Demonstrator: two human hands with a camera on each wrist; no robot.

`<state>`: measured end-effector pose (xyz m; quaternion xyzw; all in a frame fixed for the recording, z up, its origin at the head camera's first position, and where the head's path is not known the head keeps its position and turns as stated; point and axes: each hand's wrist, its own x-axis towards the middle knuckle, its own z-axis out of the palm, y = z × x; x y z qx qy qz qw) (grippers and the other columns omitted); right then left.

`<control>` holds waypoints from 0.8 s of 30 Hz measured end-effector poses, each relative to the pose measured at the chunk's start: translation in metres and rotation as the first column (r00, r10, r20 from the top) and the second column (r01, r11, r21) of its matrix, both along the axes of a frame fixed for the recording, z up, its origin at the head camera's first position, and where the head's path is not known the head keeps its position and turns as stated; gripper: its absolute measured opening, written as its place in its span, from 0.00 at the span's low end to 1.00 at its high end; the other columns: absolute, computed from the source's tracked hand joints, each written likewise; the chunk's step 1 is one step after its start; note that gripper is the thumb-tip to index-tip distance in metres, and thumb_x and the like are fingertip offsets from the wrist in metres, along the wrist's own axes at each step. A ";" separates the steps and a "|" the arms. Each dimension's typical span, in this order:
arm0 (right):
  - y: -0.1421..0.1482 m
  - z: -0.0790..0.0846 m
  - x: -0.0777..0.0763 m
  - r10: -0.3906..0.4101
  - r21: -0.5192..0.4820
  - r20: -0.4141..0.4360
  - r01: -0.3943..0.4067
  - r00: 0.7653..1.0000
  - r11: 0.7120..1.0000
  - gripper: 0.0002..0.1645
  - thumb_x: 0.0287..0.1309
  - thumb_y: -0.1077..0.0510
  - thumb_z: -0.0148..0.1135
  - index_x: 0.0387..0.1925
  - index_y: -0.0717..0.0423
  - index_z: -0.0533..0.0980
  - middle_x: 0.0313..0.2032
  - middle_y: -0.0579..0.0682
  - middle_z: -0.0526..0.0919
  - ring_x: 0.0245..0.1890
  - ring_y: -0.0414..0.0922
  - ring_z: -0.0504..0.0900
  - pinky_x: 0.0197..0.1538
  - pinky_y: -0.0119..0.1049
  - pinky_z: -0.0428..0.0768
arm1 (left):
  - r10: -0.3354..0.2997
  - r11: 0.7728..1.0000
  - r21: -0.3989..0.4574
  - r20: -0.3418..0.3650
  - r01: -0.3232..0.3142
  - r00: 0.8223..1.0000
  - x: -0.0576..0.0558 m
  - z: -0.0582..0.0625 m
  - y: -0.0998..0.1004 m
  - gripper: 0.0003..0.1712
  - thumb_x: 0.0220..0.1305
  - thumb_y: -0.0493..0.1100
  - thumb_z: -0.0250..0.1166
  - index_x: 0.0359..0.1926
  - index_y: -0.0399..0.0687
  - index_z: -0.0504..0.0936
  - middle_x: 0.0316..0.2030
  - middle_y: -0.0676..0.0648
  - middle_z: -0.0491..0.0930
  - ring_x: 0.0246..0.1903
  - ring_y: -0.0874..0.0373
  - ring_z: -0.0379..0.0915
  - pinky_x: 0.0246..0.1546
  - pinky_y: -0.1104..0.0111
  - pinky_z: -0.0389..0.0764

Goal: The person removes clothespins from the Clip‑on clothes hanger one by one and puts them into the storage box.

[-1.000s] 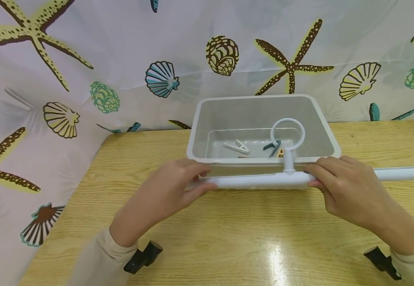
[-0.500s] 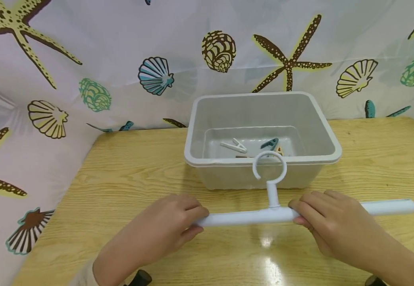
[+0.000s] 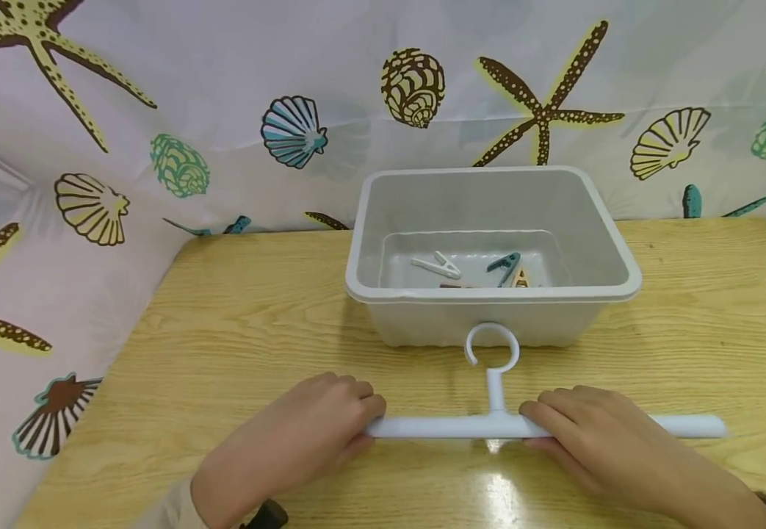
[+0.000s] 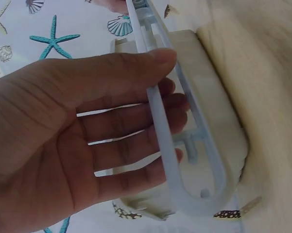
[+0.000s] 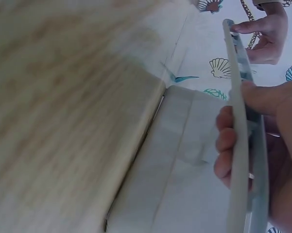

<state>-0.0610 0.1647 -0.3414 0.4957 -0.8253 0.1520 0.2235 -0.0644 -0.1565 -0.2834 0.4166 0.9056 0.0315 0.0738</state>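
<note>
A white plastic clothes hanger (image 3: 435, 427) lies crosswise low over the table's front part, its open hook pointing towards the bin. My left hand (image 3: 316, 426) holds the bar at its left end. Right of the hook, my right hand (image 3: 594, 448) grips the bar, whose right end sticks out beyond it. In the left wrist view, the thumb lies on one rail of the hanger (image 4: 161, 131) and the fingertips reach behind it. The right wrist view has the fingers curled round the hanger (image 5: 239, 160).
A light grey plastic bin (image 3: 488, 295) stands behind the hanger, against the patterned cloth (image 3: 343, 44). Inside lie a white clothespin (image 3: 447, 266), a dark teal clothespin (image 3: 507, 263), a tan clothespin (image 3: 521, 279) and a brown piece (image 3: 458, 285) partly hidden by the rim.
Both hands have brought the hanger back towards me and lower, from in front of the bin's rim to near the table's front. Its hook no longer overlaps the bin's opening.
</note>
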 end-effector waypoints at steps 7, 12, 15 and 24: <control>0.003 -0.008 -0.009 -0.040 0.203 0.142 0.010 0.989 0.979 0.13 0.60 0.50 0.64 0.42 0.52 0.76 0.32 0.40 0.80 0.25 0.37 0.74 0.30 0.32 0.73 | 0.039 0.999 -0.029 0.053 -0.038 0.998 -0.006 -0.017 0.004 0.08 0.55 0.42 0.72 0.30 0.48 0.80 0.24 0.56 0.73 0.24 0.65 0.68 0.27 0.68 0.74; 0.002 -0.013 -0.006 -0.107 0.318 0.291 0.009 0.951 0.948 0.12 0.57 0.52 0.67 0.40 0.47 0.75 0.33 0.35 0.78 0.27 0.35 0.72 0.33 0.34 0.73 | 0.049 0.998 -0.033 0.080 -0.047 0.996 -0.006 -0.031 0.005 0.11 0.53 0.42 0.73 0.25 0.50 0.76 0.21 0.57 0.69 0.20 0.66 0.64 0.25 0.68 0.72; 0.003 -0.015 -0.004 -0.129 0.339 0.386 -0.010 0.913 0.941 0.09 0.60 0.52 0.65 0.40 0.46 0.74 0.32 0.31 0.75 0.28 0.33 0.71 0.33 0.34 0.74 | 0.079 0.996 -0.053 0.138 -0.073 0.987 -0.005 -0.037 0.006 0.12 0.53 0.43 0.74 0.25 0.50 0.76 0.22 0.58 0.69 0.21 0.66 0.63 0.24 0.69 0.71; 0.008 -0.012 -0.010 -0.128 0.331 0.336 0.010 0.933 0.943 0.13 0.57 0.52 0.67 0.42 0.46 0.75 0.34 0.34 0.74 0.33 0.35 0.72 0.37 0.37 0.75 | 0.136 0.987 -0.098 0.135 -0.124 0.981 -0.015 -0.043 0.007 0.13 0.51 0.45 0.75 0.27 0.50 0.77 0.23 0.56 0.71 0.23 0.64 0.67 0.26 0.67 0.73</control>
